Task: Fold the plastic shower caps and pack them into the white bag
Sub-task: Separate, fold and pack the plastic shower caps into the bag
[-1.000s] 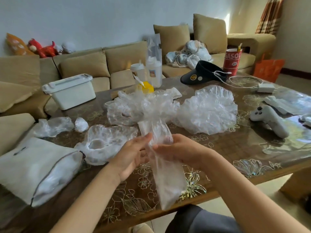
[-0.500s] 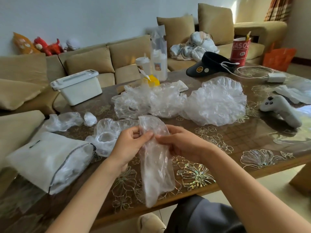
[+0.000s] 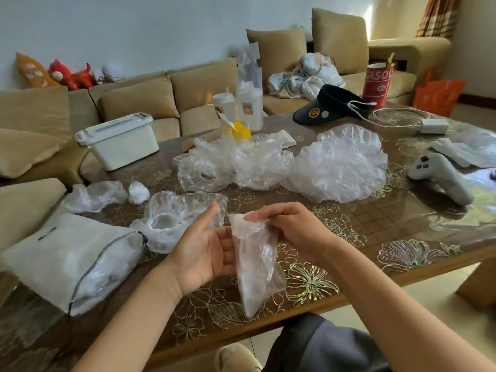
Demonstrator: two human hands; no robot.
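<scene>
Pinches folded cap by its top in right hand over near edge of tabletop, backs it with flat, open left hand, likely risks slick film springing unfolded if pinch slackens short of bag at near left corner.

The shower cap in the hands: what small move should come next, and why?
Probably the left hand should lift the hanging lower end up to the top, folding it in half. The shower cap dangles as a long narrow strip, pinched at its top by the right hand, with the left hand open beside it.
</scene>
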